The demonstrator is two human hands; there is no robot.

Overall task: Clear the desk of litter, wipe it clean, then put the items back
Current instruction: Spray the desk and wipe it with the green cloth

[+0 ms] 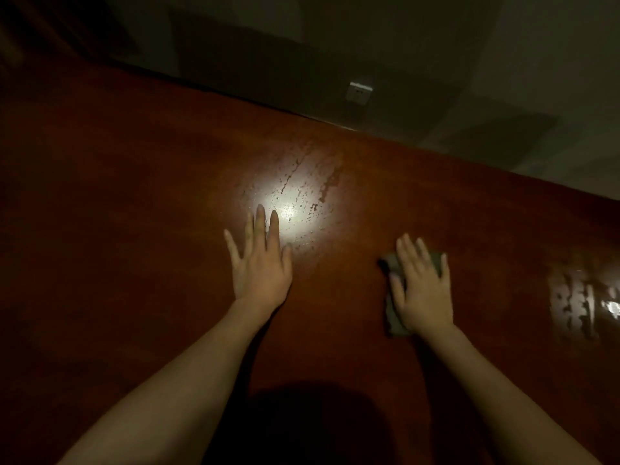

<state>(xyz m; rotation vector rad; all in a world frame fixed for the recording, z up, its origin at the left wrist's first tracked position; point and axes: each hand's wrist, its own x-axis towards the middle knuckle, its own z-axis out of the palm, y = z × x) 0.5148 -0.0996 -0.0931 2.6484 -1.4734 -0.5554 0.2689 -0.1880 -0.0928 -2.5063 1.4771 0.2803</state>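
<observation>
You see a red-brown desk [134, 196] with shiny wet streaks, a grey-green cloth [392, 313], and a white wall socket [359, 92].

My view is dim and grainy, most of the room sunk in darkness. One hard bright glare spot sits on the glossy desk [134, 196], just past the fingertips of my left hand [260, 263], showing wet streaks in the sheen. A second, weaker reflection smears at the right edge. A dark rounded shadow falls on the near edge between my forearms. My right hand [424, 290] looks slightly blurred. The desk's far edge bows from wide-angle distortion.
</observation>
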